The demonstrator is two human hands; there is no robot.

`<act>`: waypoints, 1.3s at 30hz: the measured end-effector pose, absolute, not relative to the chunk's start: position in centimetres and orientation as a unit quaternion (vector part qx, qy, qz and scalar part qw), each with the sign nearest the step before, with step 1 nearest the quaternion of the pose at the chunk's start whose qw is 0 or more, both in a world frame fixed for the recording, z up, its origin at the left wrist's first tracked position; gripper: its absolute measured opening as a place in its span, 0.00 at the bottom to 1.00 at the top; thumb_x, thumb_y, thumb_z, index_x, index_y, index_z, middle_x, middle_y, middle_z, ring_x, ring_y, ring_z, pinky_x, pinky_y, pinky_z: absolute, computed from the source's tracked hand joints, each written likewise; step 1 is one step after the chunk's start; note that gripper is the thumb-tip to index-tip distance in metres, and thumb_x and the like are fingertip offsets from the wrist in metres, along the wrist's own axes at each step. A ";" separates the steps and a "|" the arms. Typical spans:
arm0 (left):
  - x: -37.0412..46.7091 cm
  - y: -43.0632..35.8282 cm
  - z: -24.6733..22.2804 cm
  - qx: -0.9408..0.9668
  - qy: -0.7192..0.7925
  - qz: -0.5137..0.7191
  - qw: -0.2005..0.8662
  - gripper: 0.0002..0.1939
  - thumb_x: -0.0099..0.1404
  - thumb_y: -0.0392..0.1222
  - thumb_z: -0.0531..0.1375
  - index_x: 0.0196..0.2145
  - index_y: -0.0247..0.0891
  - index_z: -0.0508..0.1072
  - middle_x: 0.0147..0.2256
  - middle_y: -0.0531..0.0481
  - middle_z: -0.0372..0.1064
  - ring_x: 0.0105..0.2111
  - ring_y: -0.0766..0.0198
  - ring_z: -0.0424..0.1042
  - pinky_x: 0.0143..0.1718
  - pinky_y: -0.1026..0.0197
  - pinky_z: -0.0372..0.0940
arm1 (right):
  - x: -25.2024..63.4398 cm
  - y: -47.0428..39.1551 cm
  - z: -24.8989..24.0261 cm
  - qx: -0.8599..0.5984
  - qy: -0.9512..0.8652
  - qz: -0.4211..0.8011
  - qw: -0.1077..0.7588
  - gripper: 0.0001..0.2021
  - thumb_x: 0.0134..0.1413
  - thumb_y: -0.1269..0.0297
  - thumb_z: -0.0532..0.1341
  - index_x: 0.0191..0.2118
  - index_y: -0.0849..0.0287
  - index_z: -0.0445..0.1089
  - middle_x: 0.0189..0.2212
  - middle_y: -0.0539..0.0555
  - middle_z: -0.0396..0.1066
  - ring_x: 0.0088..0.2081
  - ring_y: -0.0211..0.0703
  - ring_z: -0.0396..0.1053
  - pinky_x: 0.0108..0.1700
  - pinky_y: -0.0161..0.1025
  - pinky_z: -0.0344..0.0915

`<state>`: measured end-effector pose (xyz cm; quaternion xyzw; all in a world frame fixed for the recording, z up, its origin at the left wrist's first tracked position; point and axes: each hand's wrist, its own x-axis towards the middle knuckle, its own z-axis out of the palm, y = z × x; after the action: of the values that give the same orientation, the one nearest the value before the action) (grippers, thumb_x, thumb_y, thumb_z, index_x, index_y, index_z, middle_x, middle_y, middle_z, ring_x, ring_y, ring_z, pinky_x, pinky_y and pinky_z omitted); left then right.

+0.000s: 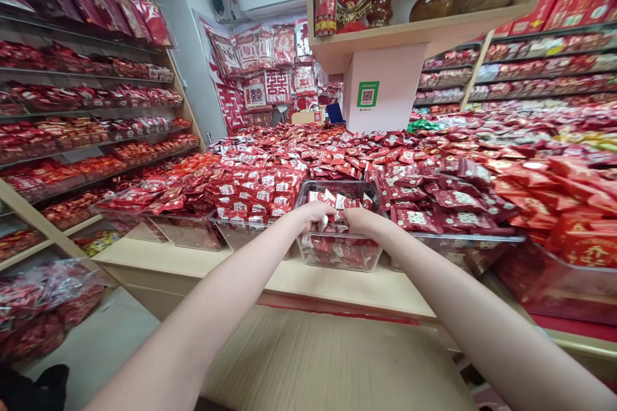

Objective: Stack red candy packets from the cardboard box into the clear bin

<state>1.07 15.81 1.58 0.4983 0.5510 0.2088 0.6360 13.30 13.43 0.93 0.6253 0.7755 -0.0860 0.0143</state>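
While both arms reach forward over the wooden counter (337, 286), the left hand (315, 215) curls its fingers down into a clear plastic bin (337, 257), closed around a small red-and-white candy packet (324, 223). Just to its right, nearly touching, the right hand (361, 219) dips into the same bin; whether it holds anything cannot be told. More red packets (270, 189) fill bins on either side.
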 end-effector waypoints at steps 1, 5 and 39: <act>1.1 15.8 1.6 0.505 0.553 0.220 0.625 0.03 0.53 0.34 0.56 0.27 0.31 0.68 0.14 0.53 0.63 0.14 0.69 0.63 0.17 0.67 0.60 | 13.2 13.1 1.3 0.619 0.779 -0.096 0.029 0.21 0.29 0.66 0.66 0.37 0.61 0.68 0.37 0.58 0.70 0.38 0.47 0.67 0.33 0.33 0.61; 1.1 15.7 1.7 0.527 0.553 0.266 0.588 0.10 0.50 0.33 0.60 0.33 0.34 0.67 0.15 0.55 0.62 0.15 0.70 0.63 0.18 0.68 0.59 | 13.0 12.5 2.2 0.622 0.771 -0.131 0.034 0.20 0.30 0.62 0.65 0.36 0.61 0.68 0.35 0.57 0.70 0.35 0.46 0.67 0.30 0.33 0.61; 0.9 16.1 1.7 0.496 0.513 0.360 0.600 0.12 0.52 0.31 0.52 0.36 0.37 0.58 0.20 0.53 0.61 0.15 0.65 0.66 0.15 0.65 0.61 | 14.9 14.4 0.2 0.647 0.726 -0.143 -0.184 0.08 0.44 0.70 0.54 0.29 0.62 0.69 0.23 0.52 0.69 0.24 0.35 0.62 0.24 0.30 0.54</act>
<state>0.86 16.13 1.73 0.4963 0.5134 0.3601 0.6003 14.86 14.39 0.17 0.6465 0.7265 -0.1433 -0.1836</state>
